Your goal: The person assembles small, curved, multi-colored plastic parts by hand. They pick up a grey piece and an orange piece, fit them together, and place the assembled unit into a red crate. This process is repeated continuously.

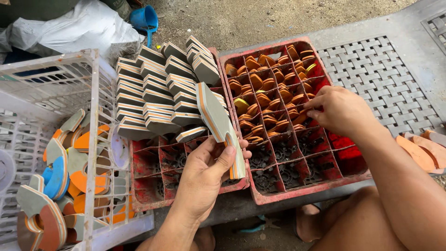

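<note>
I see my left hand [203,179] gripping a flat layered foam piece [219,125], thumb across its near face and fingers wrapped behind the lower end. The piece stands on edge above the seam between the two red crates. Its long axis runs from the lower right, at my thumb, up and to the left, so its free end points away from me toward the stacked foam pieces [160,88]. Its broad face is grey-green; the exposed edge shows thin bands of orange, white and a darker tone. The outline is curved, narrowing toward the held end.

My right hand [341,111] reaches into the right red crate [306,188]. Its fingertips are pinched together among the small orange cut-outs [269,100] filling the far compartments; I cannot tell whether they hold one.

The stacked foam pieces lie across the far half of the left red crate [153,195]. A white plastic basket [95,139] on my left holds curved foam offcuts [60,172] in grey, orange and blue. More orange pieces [425,151] lie on the grey surface at far right.
</note>
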